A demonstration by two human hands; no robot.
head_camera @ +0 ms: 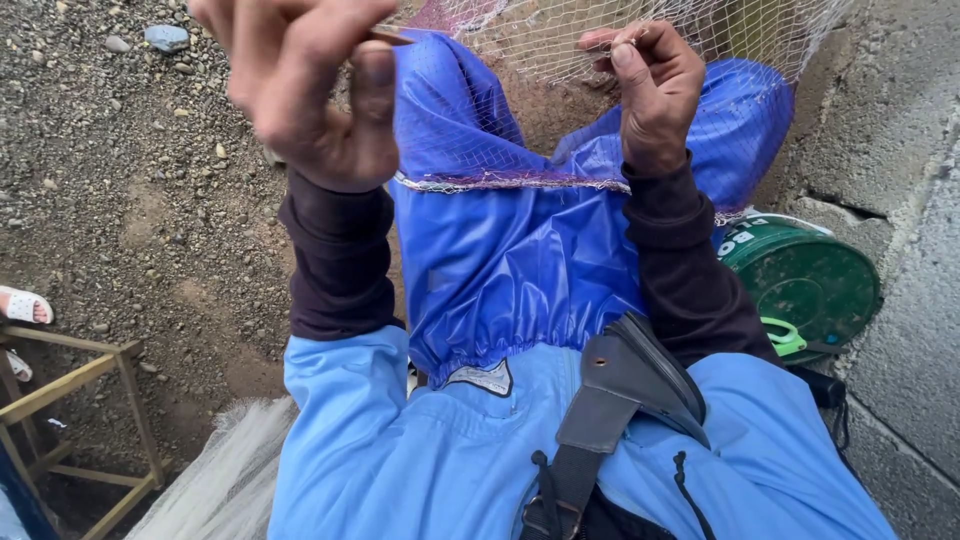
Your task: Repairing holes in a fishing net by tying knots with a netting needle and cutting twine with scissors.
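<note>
A fine white fishing net (pixel 560 40) hangs across my blue waterproof trousers (pixel 520 260), its corded edge (pixel 500 183) running over my knees. My left hand (pixel 300 80) is raised close to the camera and pinches a thin brown netting needle (pixel 390 36) between thumb and fingers. My right hand (pixel 655 90) is closed on the net's mesh near the top of the view. Both wrists wear dark sleeves under a light blue jacket (pixel 420 460).
A green plastic lid or bucket (pixel 810 285) lies by my right knee against a concrete wall (pixel 900 150). Gravel ground (pixel 120 180) spreads left. A wooden frame (pixel 90 400) and another person's sandalled foot (pixel 22 305) are at the left edge. More net (pixel 220 480) is piled below.
</note>
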